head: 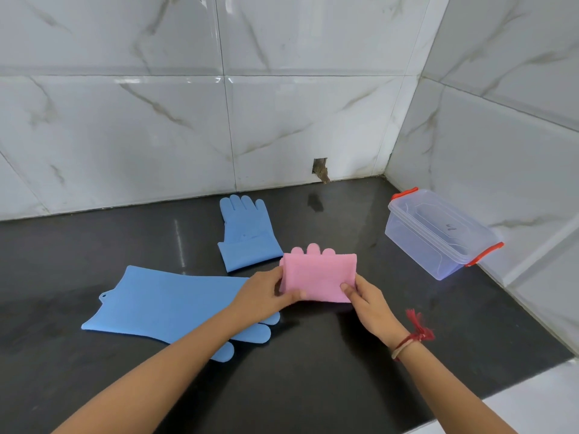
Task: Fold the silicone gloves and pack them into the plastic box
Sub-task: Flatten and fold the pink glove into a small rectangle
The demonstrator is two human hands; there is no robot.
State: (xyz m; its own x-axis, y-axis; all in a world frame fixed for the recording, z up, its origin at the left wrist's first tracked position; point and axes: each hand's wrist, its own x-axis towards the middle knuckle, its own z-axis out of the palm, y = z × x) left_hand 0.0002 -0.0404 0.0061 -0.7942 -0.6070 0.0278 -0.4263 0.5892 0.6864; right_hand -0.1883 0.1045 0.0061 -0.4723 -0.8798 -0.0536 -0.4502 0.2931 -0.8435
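Both hands are holding a folded pink glove (318, 277) just above the black countertop (313, 371). The left hand (263, 296) is gripping its left edge, thumb lying across the near lower corner. The right hand (366, 300) is pinching the right lower corner between thumb and fingers. The glove is doubled over, its textured cuff face turned toward the camera, and rounded fingertips are showing above the far fold.

Two blue gloves are lying on the countertop. The folded blue glove (247, 234) is sitting beyond the pink one, fingers pointing at the wall, cuff turned up over the palm; its near right corner is lying just beside the pink glove. The flat blue glove (163, 303) is lying unfolded to the left, cuff pointing left, fingers passing under the left forearm.

The plastic box (435, 233) is standing well to the right against the side wall, clear, its lid on, with red clips (485, 253) at both ends. A small dark handwritten mark is showing on the lid; it cannot be read. No brand or label is legible on any glove.

A red thread band (413, 335) is encircling the right wrist. The marble-patterned wall tiles (156, 120) are bearing no text.
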